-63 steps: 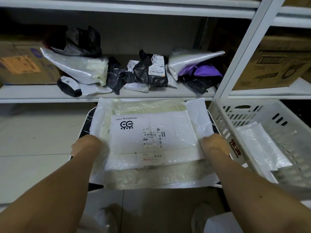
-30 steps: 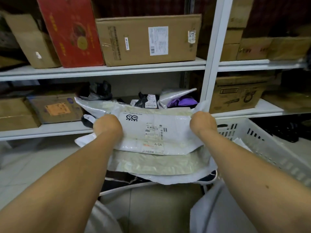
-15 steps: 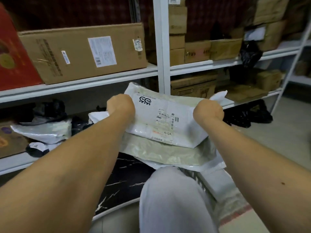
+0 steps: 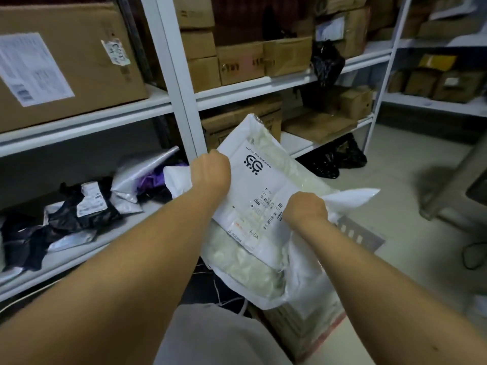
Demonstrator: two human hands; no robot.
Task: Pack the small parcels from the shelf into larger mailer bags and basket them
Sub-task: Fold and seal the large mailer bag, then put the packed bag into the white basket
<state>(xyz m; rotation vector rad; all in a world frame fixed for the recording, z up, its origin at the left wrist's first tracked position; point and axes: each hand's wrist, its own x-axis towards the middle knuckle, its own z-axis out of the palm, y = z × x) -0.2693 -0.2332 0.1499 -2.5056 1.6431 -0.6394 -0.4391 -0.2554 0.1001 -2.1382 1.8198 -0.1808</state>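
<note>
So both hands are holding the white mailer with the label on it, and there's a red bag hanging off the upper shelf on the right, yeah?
Not quite: the head view shows the hanging bag is black, not red. Both hands, left and right, do hold the labelled white mailer.

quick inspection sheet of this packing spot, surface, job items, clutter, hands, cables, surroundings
surface: white shelf holds the loose parcels.
job's things: white mailer bag with printed label, held tilted in the air; black and silver small parcels heaped on the shelf; basket partly seen under the bag.
clutter: black plastic bags on the floor.
grippers: left hand and right hand each grip an edge of the mailer bag.
cables: dark cable on the floor at right.
surroundings: cardboard boxes on upper shelves.
</note>
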